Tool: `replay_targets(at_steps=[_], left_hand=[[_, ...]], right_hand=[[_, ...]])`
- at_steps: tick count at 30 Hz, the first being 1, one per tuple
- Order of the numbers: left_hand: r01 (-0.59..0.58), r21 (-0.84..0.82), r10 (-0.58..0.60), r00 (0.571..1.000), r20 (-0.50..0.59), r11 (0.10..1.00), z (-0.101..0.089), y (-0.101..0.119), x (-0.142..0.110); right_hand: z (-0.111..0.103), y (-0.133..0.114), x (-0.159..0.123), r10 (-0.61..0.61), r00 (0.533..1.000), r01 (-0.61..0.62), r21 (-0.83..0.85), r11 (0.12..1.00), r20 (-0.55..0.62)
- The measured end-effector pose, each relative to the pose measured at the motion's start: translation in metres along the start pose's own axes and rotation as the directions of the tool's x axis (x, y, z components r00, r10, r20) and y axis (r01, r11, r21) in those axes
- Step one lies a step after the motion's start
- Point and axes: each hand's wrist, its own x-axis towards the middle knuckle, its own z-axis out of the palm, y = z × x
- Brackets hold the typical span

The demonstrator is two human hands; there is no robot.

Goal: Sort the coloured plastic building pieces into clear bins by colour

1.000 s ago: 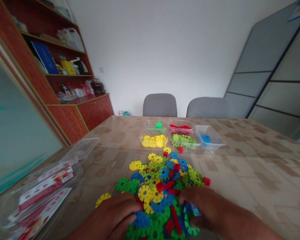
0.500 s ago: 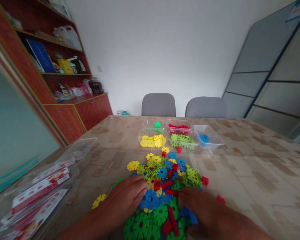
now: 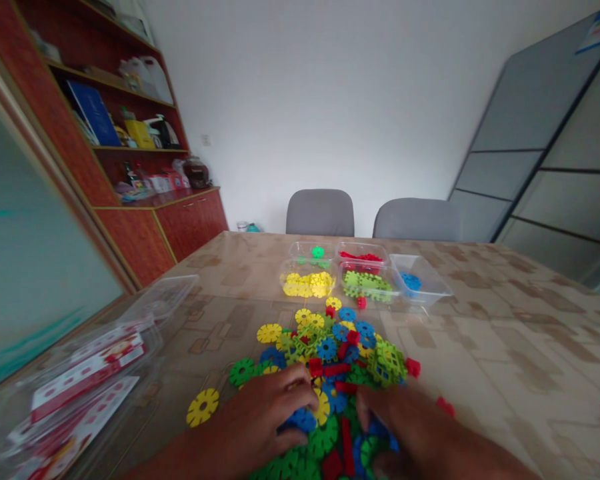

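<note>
A heap of flat plastic toy pieces lies on the table before me, mostly notched discs. My left hand (image 3: 275, 408) is curled at the heap's left side, with blue notched discs (image 3: 300, 419) between its thumb and fingers. A yellow notched disc (image 3: 322, 407) shows right by its fingertips. On the right side, my right hand (image 3: 405, 420) bends down into the heap, fingers curled over blue and green pieces; what it grips is hidden. Between the hands lie green notched discs (image 3: 323, 437) and a red bar (image 3: 347, 445).
Clear plastic boxes stand beyond the heap: one with yellow discs (image 3: 307, 285), one with light-green pieces (image 3: 366, 285), others with red, green and blue ones. Stacked clear lids or trays (image 3: 155, 300) with printed card lie left. Two grey chairs (image 3: 320, 213) stand behind the table.
My left hand has drawn slightly nearer and its thumb now shows, with blue discs in its grasp. The green discs at the heap's left are uncovered. My right hand stays nearly in place.
</note>
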Motion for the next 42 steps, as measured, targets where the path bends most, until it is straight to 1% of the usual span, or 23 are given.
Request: replay_targets(at_steps=[3, 6, 8, 10, 12, 14, 15, 16, 18, 20, 23, 26, 29, 31, 34, 36, 39, 42], left_hand=[[0.008, 0.007, -0.007, 1.000, -0.029, 1.000, -0.003, -0.003, 0.001], [0.041, -0.043, -0.045, 0.993, -0.106, 0.998, -0.008, -0.004, 0.003], [0.063, -0.132, -0.083, 0.984, -0.155, 0.989, -0.012, -0.002, 0.005], [0.101, -0.234, -0.146, 0.972, -0.184, 0.967, -0.012, 0.000, 0.006], [0.115, -0.316, -0.182, 0.965, -0.190, 0.942, -0.009, 0.003, 0.007], [0.096, -0.372, -0.172, 0.969, -0.178, 0.923, -0.003, 0.006, 0.007], [0.085, -0.388, -0.161, 0.972, -0.168, 0.918, 0.001, 0.008, 0.007], [0.084, -0.394, -0.157, 0.975, -0.157, 0.915, 0.004, 0.009, 0.007], [0.112, -0.375, -0.173, 0.976, -0.134, 0.920, 0.009, 0.012, 0.007], [0.138, -0.341, -0.187, 0.975, -0.118, 0.930, 0.010, 0.013, 0.007], [0.110, -0.327, -0.157, 0.980, -0.120, 0.939, 0.008, 0.014, 0.007], [0.073, -0.333, -0.126, 0.982, -0.141, 0.940, 0.007, 0.012, 0.006], [0.073, -0.327, -0.125, 0.982, -0.141, 0.942, 0.008, 0.011, 0.006], [0.072, -0.322, -0.122, 0.983, -0.137, 0.944, 0.008, 0.010, 0.006], [0.090, -0.330, -0.138, 0.983, -0.124, 0.940, 0.010, 0.009, 0.007], [0.126, -0.353, -0.178, 0.977, -0.116, 0.927, 0.012, 0.009, 0.007], [0.183, -0.389, -0.240, 0.965, -0.103, 0.903, 0.015, 0.010, 0.008], [0.196, -0.434, -0.263, 0.960, -0.100, 0.879, 0.016, 0.011, 0.009]], right_hand=[[-0.013, 0.006, 0.009, 0.042, 0.998, -0.044, -0.030, 0.999, -0.041], [-0.027, 0.013, 0.014, -0.010, 0.998, 0.010, -0.010, 1.000, -0.064], [-0.030, 0.014, 0.016, -0.052, 0.995, 0.058, 0.068, 0.996, -0.086], [-0.027, 0.014, 0.017, -0.071, 0.991, 0.093, 0.193, 0.977, -0.115], [-0.018, 0.011, 0.020, -0.034, 0.996, 0.062, 0.345, 0.937, -0.087], [-0.008, 0.009, 0.023, 0.026, 0.999, -0.011, 0.471, 0.882, -0.027], [-0.004, 0.008, 0.025, 0.033, 0.999, -0.025, 0.515, 0.857, -0.006], [-0.001, 0.007, 0.025, 0.014, 1.000, -0.012, 0.538, 0.843, 0.001], [0.001, 0.005, 0.026, -0.046, 0.999, 0.052, 0.518, 0.854, -0.025], [-0.003, 0.005, 0.026, -0.063, 0.996, 0.081, 0.446, 0.891, -0.056], [-0.010, 0.006, 0.027, -0.039, 0.996, 0.064, 0.347, 0.936, -0.079], [-0.011, 0.005, 0.026, -0.054, 0.994, 0.074, 0.213, 0.974, -0.098], [-0.009, 0.003, 0.020, -0.109, 0.986, 0.116, 0.047, 0.992, -0.123], [-0.007, 0.003, 0.014, -0.165, 0.981, 0.165, -0.008, 0.986, -0.101], [-0.007, 0.007, 0.007, -0.243, 0.967, 0.242, -0.021, 0.970, -0.078], [-0.008, 0.009, 0.006, -0.256, 0.965, 0.257, -0.003, 0.967, -0.058], [-0.008, 0.007, 0.008, -0.242, 0.970, 0.243, 0.050, 0.969, -0.030], [-0.005, 0.002, 0.012, -0.199, 0.979, 0.203, 0.089, 0.975, -0.053]])
